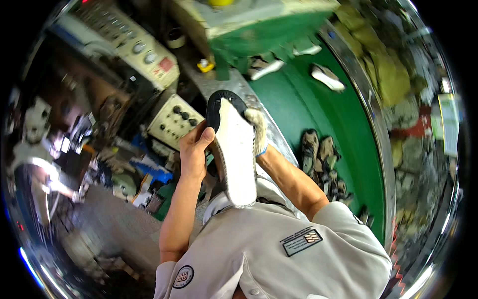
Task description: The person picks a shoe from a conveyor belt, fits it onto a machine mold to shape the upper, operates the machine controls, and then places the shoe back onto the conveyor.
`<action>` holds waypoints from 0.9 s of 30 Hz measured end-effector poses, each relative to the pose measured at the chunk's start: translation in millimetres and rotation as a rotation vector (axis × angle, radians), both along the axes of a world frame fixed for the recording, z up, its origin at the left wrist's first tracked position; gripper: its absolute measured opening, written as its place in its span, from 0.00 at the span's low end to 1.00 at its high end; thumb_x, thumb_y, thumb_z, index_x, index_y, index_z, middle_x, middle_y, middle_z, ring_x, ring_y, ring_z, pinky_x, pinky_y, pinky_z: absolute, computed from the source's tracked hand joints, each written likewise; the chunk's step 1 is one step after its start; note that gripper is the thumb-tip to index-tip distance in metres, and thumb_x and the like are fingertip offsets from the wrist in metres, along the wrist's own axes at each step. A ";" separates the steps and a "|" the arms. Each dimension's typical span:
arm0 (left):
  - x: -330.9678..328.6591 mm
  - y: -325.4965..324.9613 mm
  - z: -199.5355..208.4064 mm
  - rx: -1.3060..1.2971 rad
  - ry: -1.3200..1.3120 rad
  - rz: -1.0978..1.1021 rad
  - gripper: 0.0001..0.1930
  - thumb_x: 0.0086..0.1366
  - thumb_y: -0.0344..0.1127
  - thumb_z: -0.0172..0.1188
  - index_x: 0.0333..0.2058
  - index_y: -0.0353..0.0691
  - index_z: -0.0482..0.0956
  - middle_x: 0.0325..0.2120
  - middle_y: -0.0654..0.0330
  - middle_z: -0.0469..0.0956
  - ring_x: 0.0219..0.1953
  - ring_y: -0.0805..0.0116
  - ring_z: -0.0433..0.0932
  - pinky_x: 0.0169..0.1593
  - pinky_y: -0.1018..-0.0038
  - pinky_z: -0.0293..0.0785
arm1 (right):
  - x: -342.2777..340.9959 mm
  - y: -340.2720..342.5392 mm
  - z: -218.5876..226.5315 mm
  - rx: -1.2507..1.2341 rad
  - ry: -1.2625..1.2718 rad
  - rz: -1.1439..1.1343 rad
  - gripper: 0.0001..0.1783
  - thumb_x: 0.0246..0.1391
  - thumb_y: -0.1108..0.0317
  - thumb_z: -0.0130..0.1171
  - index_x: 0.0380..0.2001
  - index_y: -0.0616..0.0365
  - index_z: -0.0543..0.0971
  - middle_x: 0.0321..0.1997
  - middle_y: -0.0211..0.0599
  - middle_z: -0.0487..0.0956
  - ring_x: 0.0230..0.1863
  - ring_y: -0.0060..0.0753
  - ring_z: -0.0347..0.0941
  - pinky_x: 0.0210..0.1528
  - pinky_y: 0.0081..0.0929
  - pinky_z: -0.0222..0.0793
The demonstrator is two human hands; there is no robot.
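Observation:
A shoe upper (238, 149) is held up in front of me, its white stitched underside facing me and its black toe end pointing away. My bare left hand (195, 148) grips its left side, with the thumb resting along the edge. On the opposite side, near the black toe, my right hand (257, 130) in a pale knit glove with a blue cuff closes around the edge. Most of the right fingers are hidden behind the shoe upper.
A green conveyor belt (343, 129) with a metal rim runs along my right, carrying several shoe uppers (326, 77) and a cluster of dark shoes (321, 154). Left stand a knobbed control box (175, 121), a gauge panel (144, 50) and machinery. A green-curtained housing (264, 37) spans the belt ahead.

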State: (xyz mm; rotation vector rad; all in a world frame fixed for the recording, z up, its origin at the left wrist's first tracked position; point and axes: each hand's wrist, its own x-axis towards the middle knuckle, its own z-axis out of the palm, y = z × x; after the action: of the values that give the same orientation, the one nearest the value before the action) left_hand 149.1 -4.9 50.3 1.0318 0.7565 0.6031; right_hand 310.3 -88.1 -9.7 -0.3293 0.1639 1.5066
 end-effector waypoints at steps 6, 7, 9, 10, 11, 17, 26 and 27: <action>98.4 -18.6 -8.9 -0.247 0.042 -0.389 0.34 0.75 0.59 0.48 0.57 0.28 0.75 0.47 0.57 0.80 0.46 0.67 0.78 0.52 0.73 0.70 | 54.5 -67.1 12.2 0.053 0.015 -0.199 0.35 0.54 0.44 0.55 0.54 0.63 0.79 0.48 0.51 0.83 0.45 0.49 0.82 0.53 0.44 0.78; 109.4 -21.1 -12.3 -0.219 0.089 -0.450 0.32 0.75 0.57 0.50 0.57 0.28 0.76 0.45 0.59 0.81 0.44 0.69 0.79 0.49 0.74 0.71 | 59.2 -76.2 8.1 0.057 0.027 -0.211 0.35 0.54 0.44 0.55 0.54 0.63 0.79 0.48 0.51 0.83 0.45 0.49 0.82 0.53 0.44 0.78; 137.6 -33.3 -4.5 -0.226 0.111 -0.450 0.24 0.75 0.52 0.53 0.48 0.32 0.80 0.37 0.63 0.81 0.36 0.74 0.79 0.40 0.77 0.70 | 70.4 -92.6 -2.5 0.069 0.044 -0.240 0.34 0.55 0.44 0.54 0.54 0.63 0.78 0.49 0.51 0.83 0.45 0.50 0.82 0.53 0.44 0.78; 150.5 -39.4 -2.5 -0.228 0.121 -0.451 0.21 0.75 0.49 0.54 0.43 0.34 0.82 0.33 0.65 0.81 0.32 0.76 0.78 0.36 0.78 0.69 | 76.0 -99.7 -9.1 0.070 0.057 -0.257 0.34 0.55 0.44 0.54 0.54 0.63 0.78 0.49 0.51 0.83 0.45 0.50 0.82 0.52 0.44 0.78; 162.7 -45.3 -5.0 -0.213 0.132 -0.468 0.20 0.75 0.48 0.54 0.43 0.34 0.82 0.33 0.65 0.81 0.31 0.76 0.78 0.35 0.78 0.70 | 83.0 -108.0 -12.9 0.067 0.066 -0.282 0.34 0.56 0.44 0.54 0.54 0.63 0.78 0.49 0.51 0.83 0.44 0.51 0.82 0.52 0.44 0.78; 191.9 -62.1 -37.5 -0.076 0.289 -0.534 0.25 0.73 0.46 0.56 0.55 0.26 0.77 0.48 0.46 0.82 0.50 0.61 0.82 0.54 0.69 0.75 | 161.7 -165.9 -49.0 -0.107 0.110 -0.529 0.34 0.57 0.43 0.52 0.54 0.63 0.78 0.50 0.50 0.83 0.44 0.52 0.81 0.51 0.45 0.78; 141.6 -43.1 -105.6 -0.090 0.648 -0.507 0.23 0.71 0.42 0.60 0.53 0.25 0.77 0.45 0.45 0.83 0.47 0.57 0.84 0.50 0.68 0.80 | 311.6 -316.8 -125.2 -1.420 -1.548 0.580 0.35 0.58 0.37 0.54 0.43 0.64 0.83 0.47 0.56 0.84 0.49 0.52 0.82 0.50 0.45 0.75; 140.8 -43.1 -110.2 -0.093 0.677 -0.505 0.23 0.71 0.42 0.60 0.53 0.25 0.78 0.45 0.45 0.83 0.47 0.58 0.84 0.50 0.68 0.80 | 317.4 -328.3 -155.0 -1.407 -1.635 0.678 0.35 0.59 0.37 0.53 0.44 0.64 0.83 0.49 0.57 0.83 0.52 0.53 0.80 0.53 0.47 0.74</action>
State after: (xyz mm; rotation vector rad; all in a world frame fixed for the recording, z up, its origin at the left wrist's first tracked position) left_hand 289.9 -48.1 -59.9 1.2935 1.0440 -0.2370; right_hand 627.7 -416.4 -164.8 -2.7750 -0.2780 1.0280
